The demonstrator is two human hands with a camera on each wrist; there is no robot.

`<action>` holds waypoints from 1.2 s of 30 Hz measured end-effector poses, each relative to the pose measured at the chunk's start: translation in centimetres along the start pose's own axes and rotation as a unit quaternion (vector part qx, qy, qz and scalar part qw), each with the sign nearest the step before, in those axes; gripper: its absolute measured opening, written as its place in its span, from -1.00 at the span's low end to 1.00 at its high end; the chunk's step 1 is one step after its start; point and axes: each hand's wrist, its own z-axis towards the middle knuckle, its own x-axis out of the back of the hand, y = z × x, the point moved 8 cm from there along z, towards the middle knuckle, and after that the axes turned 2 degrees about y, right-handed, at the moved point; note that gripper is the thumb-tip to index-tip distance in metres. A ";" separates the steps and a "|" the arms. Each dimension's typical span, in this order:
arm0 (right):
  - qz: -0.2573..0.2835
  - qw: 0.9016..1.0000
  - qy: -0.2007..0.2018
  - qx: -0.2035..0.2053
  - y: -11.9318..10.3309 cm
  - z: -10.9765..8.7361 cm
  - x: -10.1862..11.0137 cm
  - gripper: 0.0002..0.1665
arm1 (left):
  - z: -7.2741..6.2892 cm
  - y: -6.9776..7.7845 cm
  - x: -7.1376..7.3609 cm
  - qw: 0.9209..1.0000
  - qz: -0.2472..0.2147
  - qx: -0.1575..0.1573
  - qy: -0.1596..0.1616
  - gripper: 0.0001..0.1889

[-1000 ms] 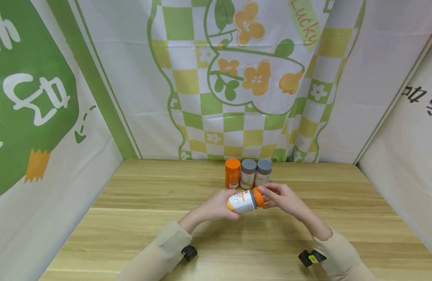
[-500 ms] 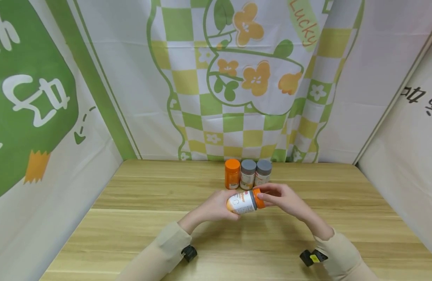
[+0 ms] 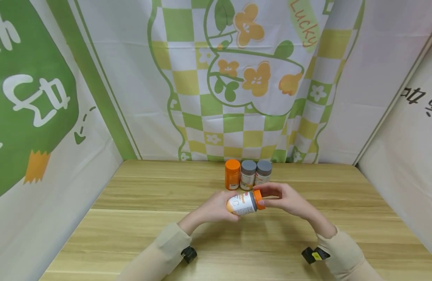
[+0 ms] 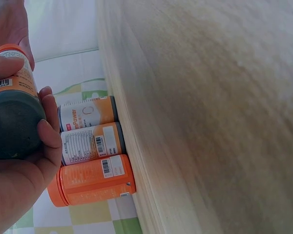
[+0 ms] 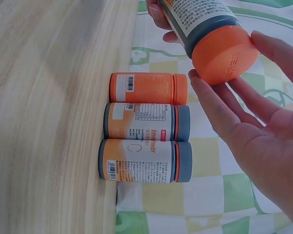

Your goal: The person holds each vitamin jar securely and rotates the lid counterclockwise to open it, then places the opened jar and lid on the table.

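Note:
My left hand holds a supplement bottle by its lower body, fingers and thumb curled round it. The bottle lies tilted above the table, its dark base facing the left wrist camera. It has a white and orange label, and an orange lid on its right end. At that lid, my right hand has the thumb on one side and fingertips on the other, pinching its edge. The right palm stays apart from the lid.
Behind the hands, an orange bottle and two grey-capped bottles, one in the middle and one on the right, stand upright in a row. The wooden table ends at a patterned curtain.
My right thumb has moved down across the lid towards the near side, and the right wrist has shifted slightly right. The left hand and bottle stay almost in place.

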 end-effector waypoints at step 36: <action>-0.077 0.993 -0.028 0.079 -1.9 -0.3 -0.3 -0.35 | -0.3 -0.4 -0.4 1.000 -0.001 0.014 -0.015 -0.57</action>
